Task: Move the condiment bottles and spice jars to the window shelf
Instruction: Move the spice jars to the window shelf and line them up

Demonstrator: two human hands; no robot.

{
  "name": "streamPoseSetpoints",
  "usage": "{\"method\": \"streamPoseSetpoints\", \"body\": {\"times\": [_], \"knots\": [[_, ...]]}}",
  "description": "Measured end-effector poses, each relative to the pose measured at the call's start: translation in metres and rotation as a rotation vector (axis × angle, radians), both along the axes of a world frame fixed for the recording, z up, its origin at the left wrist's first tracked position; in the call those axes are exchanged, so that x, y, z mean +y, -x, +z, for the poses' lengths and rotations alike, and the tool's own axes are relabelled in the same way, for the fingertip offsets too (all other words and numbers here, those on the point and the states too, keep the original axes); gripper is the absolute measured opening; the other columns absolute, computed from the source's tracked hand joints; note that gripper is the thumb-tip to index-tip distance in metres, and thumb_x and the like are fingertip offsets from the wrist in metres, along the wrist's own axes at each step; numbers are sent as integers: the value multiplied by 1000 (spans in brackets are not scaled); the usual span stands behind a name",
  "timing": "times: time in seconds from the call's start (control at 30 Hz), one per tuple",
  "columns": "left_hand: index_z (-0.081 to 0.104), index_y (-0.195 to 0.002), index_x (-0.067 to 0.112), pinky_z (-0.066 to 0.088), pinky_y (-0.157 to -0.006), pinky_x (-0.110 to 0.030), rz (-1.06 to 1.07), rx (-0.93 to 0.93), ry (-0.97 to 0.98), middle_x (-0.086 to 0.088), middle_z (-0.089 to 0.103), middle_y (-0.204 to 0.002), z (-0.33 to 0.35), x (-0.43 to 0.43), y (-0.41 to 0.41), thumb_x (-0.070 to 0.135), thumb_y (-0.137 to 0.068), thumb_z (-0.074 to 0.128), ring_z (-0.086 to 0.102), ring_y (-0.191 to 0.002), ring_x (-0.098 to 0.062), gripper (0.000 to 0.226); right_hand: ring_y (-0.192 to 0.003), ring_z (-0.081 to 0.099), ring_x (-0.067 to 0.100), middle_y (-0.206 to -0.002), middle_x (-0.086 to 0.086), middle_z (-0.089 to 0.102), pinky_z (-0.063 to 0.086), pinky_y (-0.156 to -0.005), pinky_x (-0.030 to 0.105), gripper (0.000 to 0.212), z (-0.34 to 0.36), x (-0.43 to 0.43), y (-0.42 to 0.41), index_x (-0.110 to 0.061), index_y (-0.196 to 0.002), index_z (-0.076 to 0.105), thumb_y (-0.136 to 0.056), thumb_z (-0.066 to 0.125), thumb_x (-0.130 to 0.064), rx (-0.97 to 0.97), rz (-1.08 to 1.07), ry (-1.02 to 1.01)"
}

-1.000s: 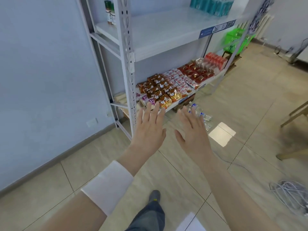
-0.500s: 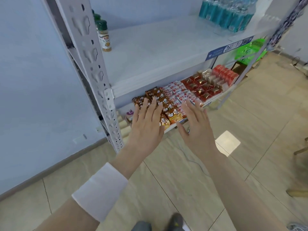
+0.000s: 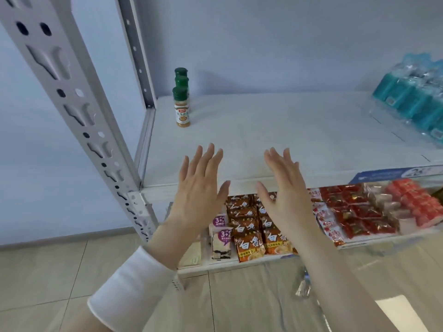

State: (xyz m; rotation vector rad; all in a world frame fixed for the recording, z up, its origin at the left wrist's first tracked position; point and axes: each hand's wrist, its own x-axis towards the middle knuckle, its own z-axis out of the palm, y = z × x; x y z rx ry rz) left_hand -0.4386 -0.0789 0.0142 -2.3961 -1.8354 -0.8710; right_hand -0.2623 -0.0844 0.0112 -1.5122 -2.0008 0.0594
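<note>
Spice jars [image 3: 182, 101] with green caps are lined up at the upper left of the frame, on the white shelf [image 3: 275, 130]. Left hand [image 3: 199, 192] and right hand [image 3: 285, 192] are held spread at centre, nothing gripped.

A white metal shelving rack [image 3: 72, 111] stands against a pale blue wall [image 3: 287, 44], its upper shelf board [image 3: 287, 130] white. Beige floor tiles [image 3: 36, 271] meet a grey skirting [image 3: 60, 238]; a bright patch of light [image 3: 395, 312] lies on the tiles.
</note>
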Motion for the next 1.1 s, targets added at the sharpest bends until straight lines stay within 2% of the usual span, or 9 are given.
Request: {"method": "streamPoseSetpoints", "body": {"times": [0.1, 0.23, 0.3, 0.47, 0.67, 0.77, 0.9, 1.0, 1.1], "knots": [[25, -144, 13, 9, -118, -40, 172, -118, 67, -6, 23, -153, 11, 30, 12, 29, -92, 50, 15, -143, -23, 59, -143, 10, 18, -151, 5, 29, 9, -116, 38, 55, 9, 42, 6, -15, -143, 30, -93, 50, -29, 51, 106, 7], [19, -145, 15, 20, -114, -41, 377, -297, 188, -6, 25, -153, 17, 77, 34, 33, -91, 51, 23, -141, -23, 65, -145, 7, 18, -153, 2, 26, 5, -117, 32, 56, 22, 98, 25, -17, -144, 26, -94, 50, -26, 68, 218, 55], [19, -145, 16, 25, -112, -38, 433, -391, 235, -4, 26, -152, 19, 102, 43, 35, -90, 53, 27, -139, -22, 67, -145, 7, 17, -153, 0, 26, 9, -118, 33, 56, 27, 124, 37, -17, -144, 26, -94, 49, -25, 105, 262, 93], [20, -145, 10, 26, -109, -33, 479, -488, 267, -8, 30, -150, 13, 153, 55, 33, -87, 59, 30, -137, -24, 73, -143, 18, 14, -149, 2, 34, 14, -104, 13, 55, 29, 172, 55, -17, -143, 30, -93, 52, -24, 255, 280, 188], [23, -144, 13, 34, -107, -40, 534, -567, 344, -8, 35, -147, 10, 193, 54, 34, -83, 66, 37, -132, -27, 77, -131, 39, 15, -140, 3, 46, 23, -101, 14, 51, 33, 221, 66, -12, -138, 39, -91, 55, -20, 327, 294, 235], [32, -139, 14, 40, -101, -43, 561, -622, 320, -9, 44, -140, 10, 206, 53, 29, -80, 68, 45, -124, -28, 70, -129, 44, 16, -137, 4, 49, 31, -108, 26, 48, 30, 242, 73, -11, -135, 42, -90, 57, -19, 360, 312, 265], [44, -124, 12, 42, -84, -34, 623, -605, 314, -7, 55, -126, 9, 215, 49, 28, -81, 67, 52, -113, -27, 52, -126, 47, 16, -134, 3, 52, 35, -107, 31, 46, 25, 266, 82, -11, -132, 45, -89, 58, -18, 417, 340, 328], [47, -118, 12, 41, -79, -31, 658, -645, 281, -5, 59, -120, 5, 219, 48, 28, -82, 66, 54, -107, -25, 44, -124, 48, 17, -133, 4, 54, 37, -105, 31, 47, 15, 281, 88, -11, -132, 45, -88, 59, -18, 412, 383, 358], [46, -115, 10, 37, -74, -28, 676, -675, 232, -5, 60, -112, 6, 215, 49, 27, -82, 66, 52, -92, -20, 42, -122, 49, 18, -132, 5, 54, 39, -104, 32, 50, 8, 297, 94, -10, -131, 46, -86, 63, -19, 397, 408, 365]]}}
